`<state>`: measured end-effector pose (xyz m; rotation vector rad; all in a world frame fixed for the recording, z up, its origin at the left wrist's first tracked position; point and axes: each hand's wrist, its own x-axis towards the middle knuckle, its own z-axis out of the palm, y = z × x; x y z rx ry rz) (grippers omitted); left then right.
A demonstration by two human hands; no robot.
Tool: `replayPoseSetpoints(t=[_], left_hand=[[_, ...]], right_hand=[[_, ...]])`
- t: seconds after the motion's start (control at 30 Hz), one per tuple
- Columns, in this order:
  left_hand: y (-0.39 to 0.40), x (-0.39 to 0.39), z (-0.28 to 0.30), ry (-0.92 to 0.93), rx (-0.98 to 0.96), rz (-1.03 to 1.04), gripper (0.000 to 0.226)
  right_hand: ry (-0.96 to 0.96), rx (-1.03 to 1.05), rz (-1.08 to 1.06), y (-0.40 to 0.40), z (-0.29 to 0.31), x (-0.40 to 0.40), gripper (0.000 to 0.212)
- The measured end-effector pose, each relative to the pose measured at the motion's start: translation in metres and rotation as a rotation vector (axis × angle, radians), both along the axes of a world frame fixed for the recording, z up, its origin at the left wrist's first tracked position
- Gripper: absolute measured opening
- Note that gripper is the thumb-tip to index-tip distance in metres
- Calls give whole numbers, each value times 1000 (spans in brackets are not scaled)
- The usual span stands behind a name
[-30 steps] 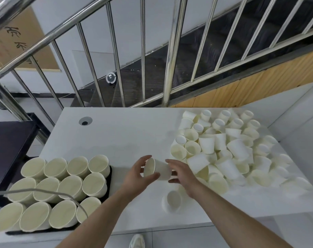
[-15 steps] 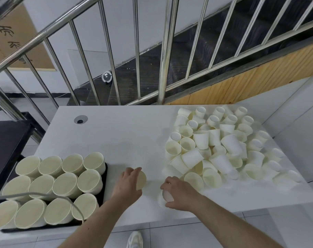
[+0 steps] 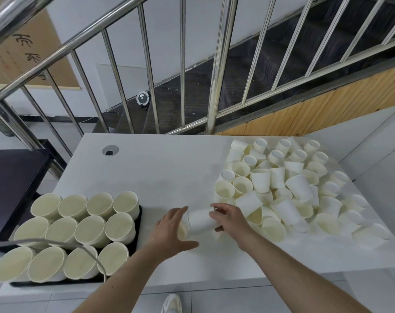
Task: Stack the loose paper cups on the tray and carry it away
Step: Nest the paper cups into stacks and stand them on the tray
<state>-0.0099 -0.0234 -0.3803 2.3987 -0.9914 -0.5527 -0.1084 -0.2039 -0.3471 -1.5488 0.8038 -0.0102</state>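
Observation:
A black tray (image 3: 138,219) at the table's front left carries several stacks of cream paper cups (image 3: 90,229), mouths up. A heap of loose paper cups (image 3: 282,188) covers the right side of the white table (image 3: 160,172). My left hand (image 3: 169,233) holds one cup (image 3: 182,230) near the front edge; only a strip of the cup shows past the fingers. My right hand (image 3: 231,220) pinches a white cup (image 3: 198,220) lying sideways, its end against the cup in my left hand. Both hands are between the tray and the heap.
A steel stair railing (image 3: 214,91) runs just behind the table. There is a cable hole (image 3: 110,150) at the back left. A dark table (image 3: 11,177) stands left of the tray, and a grey cable (image 3: 56,242) arches over the tray's cups. My shoe (image 3: 172,303) is below the front edge.
My right hand took a cup from the table's front edge and brought it sideways to the cup in my left hand. Both hands sit lower and nearer the edge than a second ago.

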Motion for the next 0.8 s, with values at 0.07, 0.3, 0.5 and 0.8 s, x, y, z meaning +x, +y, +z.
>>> replayPoseSetpoints(t=[0.07,0.3,0.5,0.8], left_hand=[[-4,-4,2,-6,-44,15,100],[-10,-7,5,-25,-129,37,79],[-11,-4,3,-13,-149,-4,78],[-11,-6,-1,-163,1,-143,80]], right_hand=[[13,211,-93,3,-2,2,21],[61,419,-138,9,-14,-8,23],[67,166,-58,10,-19,-5,22],[40,-302,218,6,-30,-13,43]])
